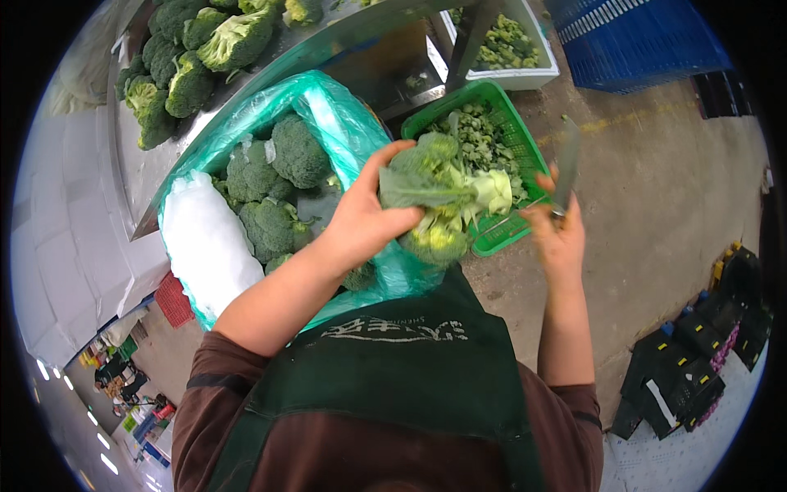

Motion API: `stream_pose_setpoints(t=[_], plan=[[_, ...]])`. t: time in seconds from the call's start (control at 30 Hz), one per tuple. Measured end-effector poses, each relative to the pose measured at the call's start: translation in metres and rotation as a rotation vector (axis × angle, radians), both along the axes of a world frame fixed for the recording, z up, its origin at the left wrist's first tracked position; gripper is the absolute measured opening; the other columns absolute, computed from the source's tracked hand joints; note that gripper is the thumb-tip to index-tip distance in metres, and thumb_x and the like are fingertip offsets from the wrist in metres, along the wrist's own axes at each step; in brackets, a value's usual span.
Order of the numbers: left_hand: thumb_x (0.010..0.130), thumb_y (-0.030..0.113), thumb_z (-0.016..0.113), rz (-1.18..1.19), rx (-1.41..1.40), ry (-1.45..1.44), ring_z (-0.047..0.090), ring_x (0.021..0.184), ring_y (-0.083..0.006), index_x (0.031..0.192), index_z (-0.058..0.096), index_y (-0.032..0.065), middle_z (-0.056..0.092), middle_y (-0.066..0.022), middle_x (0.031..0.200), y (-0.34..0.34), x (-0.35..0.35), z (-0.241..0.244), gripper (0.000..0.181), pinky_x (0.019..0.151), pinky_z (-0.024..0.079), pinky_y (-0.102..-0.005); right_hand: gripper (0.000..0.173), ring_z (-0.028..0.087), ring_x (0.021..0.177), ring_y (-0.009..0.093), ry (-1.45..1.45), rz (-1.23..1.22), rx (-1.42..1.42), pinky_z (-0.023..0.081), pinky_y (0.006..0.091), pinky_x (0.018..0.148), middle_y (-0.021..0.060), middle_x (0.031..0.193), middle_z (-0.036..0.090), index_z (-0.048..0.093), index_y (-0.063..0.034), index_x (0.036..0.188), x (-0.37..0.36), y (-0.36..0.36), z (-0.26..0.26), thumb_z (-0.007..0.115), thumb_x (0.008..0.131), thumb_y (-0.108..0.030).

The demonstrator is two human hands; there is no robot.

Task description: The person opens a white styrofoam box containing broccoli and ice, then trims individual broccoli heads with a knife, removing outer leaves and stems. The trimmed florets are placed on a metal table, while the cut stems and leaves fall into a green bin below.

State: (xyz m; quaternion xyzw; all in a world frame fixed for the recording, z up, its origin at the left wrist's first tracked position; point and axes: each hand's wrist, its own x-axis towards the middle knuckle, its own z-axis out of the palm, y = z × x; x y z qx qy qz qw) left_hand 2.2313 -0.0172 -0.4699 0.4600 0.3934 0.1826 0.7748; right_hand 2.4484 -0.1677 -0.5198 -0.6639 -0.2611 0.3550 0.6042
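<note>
My left hand (380, 206) grips a broccoli head (439, 190) with a leaf lying along it and its cut stem pointing right. To the right of that stem, my right hand (556, 230) holds a knife (567, 163), its blurred blade pointing up. Beneath the broccoli and the knife is a green plastic basket (525, 132) of leaf and stem trimmings (489, 144). On the left, a container lined with a green plastic bag (326, 117) holds several broccoli heads (299, 150) and a white wrapped bundle (206, 240).
More broccoli (163, 61) is piled on a metal table (132, 175) at the upper left. A white box (547, 67) of green pieces and a blue crate (639, 49) stand beyond the basket. Black crates (670, 369) are at the lower right; a red crate (175, 301) is at the left.
</note>
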Motion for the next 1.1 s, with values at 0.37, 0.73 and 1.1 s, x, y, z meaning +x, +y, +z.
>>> stream_pose_setpoints(t=[0.37,0.73,1.1], plan=[[0.075,0.002,0.057,0.136,-0.375,-0.172,0.056,0.112,-0.0222,0.137,0.042,0.0028,0.057,-0.0109,0.122,0.012,-0.022,0.001,0.063,0.097,0.046,-0.0366,0.040,0.058,0.066,0.009,0.193,-0.023,-0.098,0.048,0.0216,0.056,0.0070,0.095,0.065,0.056,-0.0015,0.122,0.026,0.008,0.016,0.068,0.083,-0.003],[0.075,0.001,0.059,0.227,0.196,-0.110,0.050,0.118,-0.0193,0.140,0.036,0.0026,0.049,-0.0108,0.130,0.006,-0.037,0.010,0.068,0.101,0.040,-0.0335,0.076,0.061,0.099,0.018,-0.235,0.444,-0.123,0.054,0.0295,0.077,0.0139,0.116,0.059,0.049,-0.0014,0.136,-0.059,0.090,0.093,0.085,0.072,-0.022],[0.077,0.002,0.054,0.483,-0.091,-0.274,0.054,0.115,-0.0212,0.138,0.041,0.0046,0.053,-0.0103,0.129,-0.003,-0.082,0.004,0.063,0.098,0.045,-0.0358,0.038,0.055,0.089,0.016,-0.119,0.528,0.164,0.047,0.0297,0.081,0.0039,0.101,0.052,0.055,-0.0061,0.099,-0.118,0.151,0.056,0.066,0.064,0.004]])
